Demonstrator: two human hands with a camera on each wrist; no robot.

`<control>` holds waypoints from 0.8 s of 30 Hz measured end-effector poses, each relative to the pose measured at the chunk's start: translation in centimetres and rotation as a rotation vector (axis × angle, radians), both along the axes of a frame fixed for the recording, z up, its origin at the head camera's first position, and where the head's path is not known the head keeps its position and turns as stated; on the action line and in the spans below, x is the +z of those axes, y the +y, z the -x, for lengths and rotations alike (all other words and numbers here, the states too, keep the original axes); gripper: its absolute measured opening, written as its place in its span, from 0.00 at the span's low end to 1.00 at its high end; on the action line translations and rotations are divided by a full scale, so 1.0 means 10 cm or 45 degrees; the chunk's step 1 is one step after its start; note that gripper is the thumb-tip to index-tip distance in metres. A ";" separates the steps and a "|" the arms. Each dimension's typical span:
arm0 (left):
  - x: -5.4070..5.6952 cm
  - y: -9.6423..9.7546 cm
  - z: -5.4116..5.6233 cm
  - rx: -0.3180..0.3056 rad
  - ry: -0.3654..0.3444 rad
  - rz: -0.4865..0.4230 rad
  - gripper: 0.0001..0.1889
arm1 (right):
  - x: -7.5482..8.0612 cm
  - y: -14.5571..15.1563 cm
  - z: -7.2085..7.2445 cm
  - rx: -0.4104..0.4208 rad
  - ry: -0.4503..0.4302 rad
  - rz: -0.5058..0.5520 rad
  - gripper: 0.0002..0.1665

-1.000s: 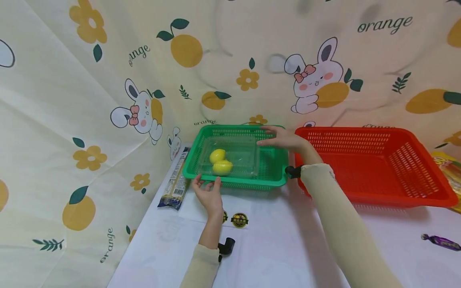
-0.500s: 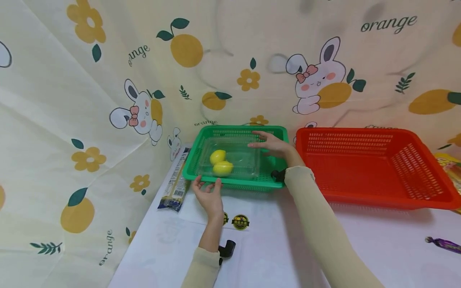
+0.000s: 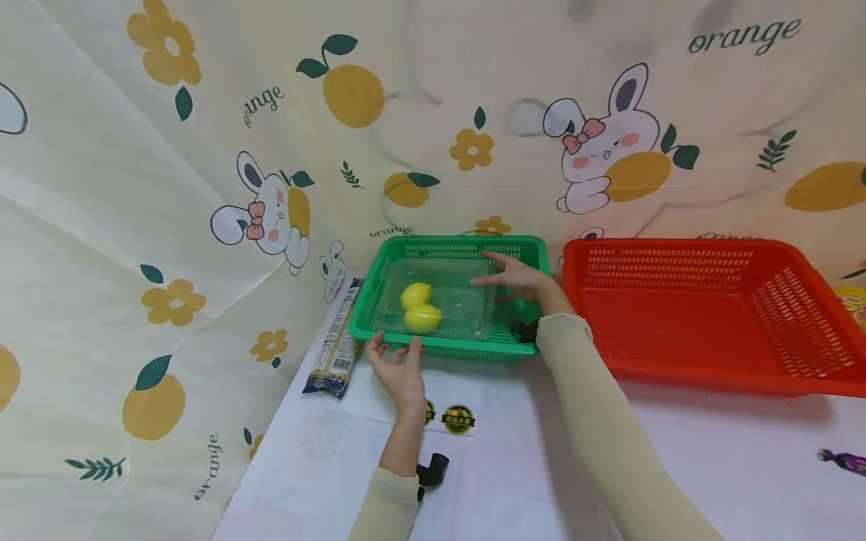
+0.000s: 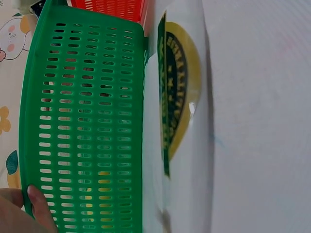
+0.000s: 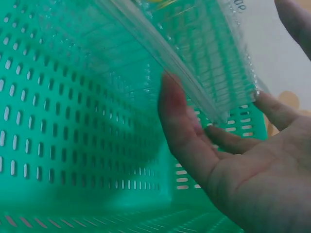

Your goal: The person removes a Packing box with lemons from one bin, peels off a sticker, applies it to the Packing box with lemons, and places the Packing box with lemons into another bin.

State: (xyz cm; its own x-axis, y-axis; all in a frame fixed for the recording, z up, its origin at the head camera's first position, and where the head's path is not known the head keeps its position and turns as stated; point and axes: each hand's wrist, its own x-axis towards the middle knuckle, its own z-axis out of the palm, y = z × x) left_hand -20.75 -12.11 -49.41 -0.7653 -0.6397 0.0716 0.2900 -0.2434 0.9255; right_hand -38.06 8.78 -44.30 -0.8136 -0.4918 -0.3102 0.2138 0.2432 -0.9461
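In the head view a clear plastic box (image 3: 467,304) lies in the green basket (image 3: 365,300); two lemons (image 3: 422,318) show at its left part. My left hand (image 3: 399,376) holds the basket's front rim from below left. The left wrist view shows a thumb (image 4: 41,208) on the basket's outer wall, with another finger at the rim. My right hand (image 3: 524,282) reaches into the basket's right half, fingers spread at the box's right end. Close up in the right wrist view, a fingertip (image 5: 171,90) meets the box's edge, while another finger extends apart from it.
Right of the green basket stands a red basket (image 3: 683,323). A long printed packet (image 3: 334,346) lies at the left. Round black-and-gold stickers (image 3: 458,419) are on a white sheet in front. A purple-wrapped candy (image 3: 846,461) lies far right. Printed curtain hangs behind.
My right hand has moved left and slightly lower, from near the basket's back right corner to the box's right end. The left hand stays at the front rim.
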 end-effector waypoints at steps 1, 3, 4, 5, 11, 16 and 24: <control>0.00 0.00 0.00 -0.001 0.000 0.001 0.31 | -0.01 0.00 0.00 0.002 -0.003 -0.012 0.52; 0.01 0.01 -0.01 0.000 0.000 -0.001 0.31 | -0.03 -0.01 0.00 0.008 -0.002 -0.025 0.54; 0.01 0.01 -0.01 0.000 0.000 0.000 0.31 | -0.03 -0.01 0.00 0.012 -0.004 -0.027 0.54; 0.01 0.01 -0.01 0.000 0.000 0.001 0.31 | -0.04 -0.02 -0.01 0.016 -0.005 -0.028 0.55; 0.01 0.01 0.00 0.000 0.000 0.007 0.31 | -0.04 -0.04 -0.02 0.019 -0.025 -0.038 0.57; 0.01 0.01 0.00 -0.002 0.002 0.007 0.30 | -0.04 -0.04 -0.03 0.032 -0.049 -0.048 0.56; 0.01 0.01 -0.01 -0.010 0.013 0.001 0.30 | -0.05 -0.05 -0.04 0.026 -0.025 -0.014 0.50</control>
